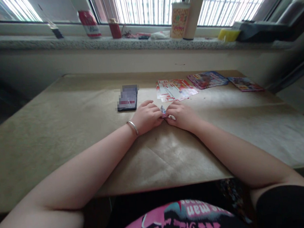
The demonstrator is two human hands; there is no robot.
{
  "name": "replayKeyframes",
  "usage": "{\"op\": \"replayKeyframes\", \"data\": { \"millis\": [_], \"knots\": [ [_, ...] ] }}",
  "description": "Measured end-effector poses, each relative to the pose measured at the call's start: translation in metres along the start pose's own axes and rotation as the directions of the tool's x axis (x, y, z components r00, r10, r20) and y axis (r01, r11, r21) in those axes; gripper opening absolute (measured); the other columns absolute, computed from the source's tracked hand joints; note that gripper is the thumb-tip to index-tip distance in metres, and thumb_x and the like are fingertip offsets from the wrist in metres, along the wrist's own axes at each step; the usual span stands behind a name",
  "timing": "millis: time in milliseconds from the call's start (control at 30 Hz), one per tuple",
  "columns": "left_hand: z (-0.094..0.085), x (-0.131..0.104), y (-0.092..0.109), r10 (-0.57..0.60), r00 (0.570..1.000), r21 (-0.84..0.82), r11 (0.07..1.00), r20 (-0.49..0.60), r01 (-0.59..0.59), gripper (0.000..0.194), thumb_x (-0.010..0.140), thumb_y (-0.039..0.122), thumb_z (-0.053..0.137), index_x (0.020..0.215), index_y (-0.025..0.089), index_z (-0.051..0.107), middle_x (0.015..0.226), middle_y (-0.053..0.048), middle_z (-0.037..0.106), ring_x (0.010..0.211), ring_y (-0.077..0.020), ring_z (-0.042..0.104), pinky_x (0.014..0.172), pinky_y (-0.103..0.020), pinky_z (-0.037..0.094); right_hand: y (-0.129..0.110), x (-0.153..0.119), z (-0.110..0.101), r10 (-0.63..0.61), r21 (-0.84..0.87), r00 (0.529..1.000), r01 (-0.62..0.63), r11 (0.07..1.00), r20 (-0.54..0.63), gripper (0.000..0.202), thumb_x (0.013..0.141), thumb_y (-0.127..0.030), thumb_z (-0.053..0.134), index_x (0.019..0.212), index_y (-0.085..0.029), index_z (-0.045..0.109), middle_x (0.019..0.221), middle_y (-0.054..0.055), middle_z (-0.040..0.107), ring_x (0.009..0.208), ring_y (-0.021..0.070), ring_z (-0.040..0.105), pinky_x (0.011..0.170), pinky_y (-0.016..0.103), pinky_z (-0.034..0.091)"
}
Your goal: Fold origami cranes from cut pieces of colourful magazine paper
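A small folded paper piece (163, 110), with blue and pinkish print, stands between my two hands near the middle of the table. My left hand (149, 117), with a silver bracelet at the wrist, pinches its left side. On the other side my right hand (180, 115) has its fingers closed on the same paper. The fingers cover most of it. Just beyond the hands lie loose red and white printed sheets (175, 89). A phone (128, 98) lies to the left of them, its screen blurred.
Colourful printed stacks lie at the back right of the table (65, 134): one (207, 80) and another (246, 83). On the windowsill stand a red can (90, 24), a red bottle (115, 29), a patterned cup (179, 20) and a yellow item (228, 35).
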State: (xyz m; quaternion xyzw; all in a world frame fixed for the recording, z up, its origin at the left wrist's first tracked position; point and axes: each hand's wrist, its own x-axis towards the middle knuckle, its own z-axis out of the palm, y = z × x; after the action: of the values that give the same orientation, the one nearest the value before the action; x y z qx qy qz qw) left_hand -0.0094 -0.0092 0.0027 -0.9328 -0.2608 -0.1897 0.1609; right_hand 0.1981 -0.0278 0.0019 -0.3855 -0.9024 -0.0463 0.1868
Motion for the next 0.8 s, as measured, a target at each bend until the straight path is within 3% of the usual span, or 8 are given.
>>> {"op": "replayKeyframes", "data": {
  "millis": [67,233,433,600,800],
  "knots": [
    [-0.002,-0.002,0.000,-0.008,1.000,-0.057,0.998,0.009,0.008,0.023,0.090,0.034,0.053,0.082,0.021,0.070,0.085,-0.002,0.072,0.086,-0.0184,0.064,0.101,-0.039,0.041,0.000,-0.001,0.001,-0.011,0.055,1.000,0.011,0.998,-0.005,0.013,0.083,-0.024,0.060,0.083,-0.020,0.072,0.088,0.007,0.070,0.091,0.0235,0.056,0.085,0.036,0.044],
    [-0.005,-0.004,0.003,-0.040,0.997,-0.138,0.989,0.060,0.048,0.020,0.089,0.031,0.054,0.087,0.018,0.069,0.091,-0.005,0.072,0.091,-0.0202,0.065,0.084,-0.032,0.050,0.005,-0.001,0.005,0.004,0.175,1.000,0.000,0.985,-0.022,0.010,0.081,-0.022,0.062,0.083,-0.021,0.071,0.087,0.005,0.070,0.088,0.0213,0.057,0.083,0.034,0.044],
    [-0.002,-0.001,0.006,-0.071,0.994,-0.135,0.987,0.080,0.081,0.018,0.089,0.028,0.055,0.084,0.016,0.067,0.092,-0.006,0.072,0.090,-0.0204,0.067,0.100,-0.040,0.045,0.007,-0.001,0.009,-0.021,0.124,0.999,0.026,0.992,-0.044,0.008,0.079,-0.023,0.062,0.081,-0.019,0.068,0.085,0.006,0.068,0.087,0.0226,0.057,0.082,0.035,0.045],
    [-0.001,0.001,0.005,-0.133,0.982,-0.204,0.966,0.134,0.159,0.010,0.084,0.023,0.061,0.087,0.016,0.068,0.095,-0.007,0.071,0.095,-0.0215,0.065,0.100,-0.041,0.047,0.007,0.000,0.009,-0.038,0.131,0.996,0.048,0.990,-0.081,0.009,0.081,-0.025,0.062,0.086,-0.022,0.069,0.101,0.007,0.067,0.098,0.0234,0.056,0.093,0.039,0.044],
    [0.007,0.000,0.002,-0.224,0.971,-0.306,0.921,0.090,0.241,0.007,0.080,0.023,0.066,0.080,0.017,0.069,0.103,-0.007,0.069,0.115,-0.0261,0.055,0.102,-0.042,0.046,0.008,0.004,0.014,-0.006,0.178,0.999,0.014,0.984,-0.048,0.011,0.075,-0.021,0.065,0.085,-0.022,0.069,0.115,0.006,0.066,0.110,0.0259,0.054,0.102,0.043,0.039]
  ]
}}
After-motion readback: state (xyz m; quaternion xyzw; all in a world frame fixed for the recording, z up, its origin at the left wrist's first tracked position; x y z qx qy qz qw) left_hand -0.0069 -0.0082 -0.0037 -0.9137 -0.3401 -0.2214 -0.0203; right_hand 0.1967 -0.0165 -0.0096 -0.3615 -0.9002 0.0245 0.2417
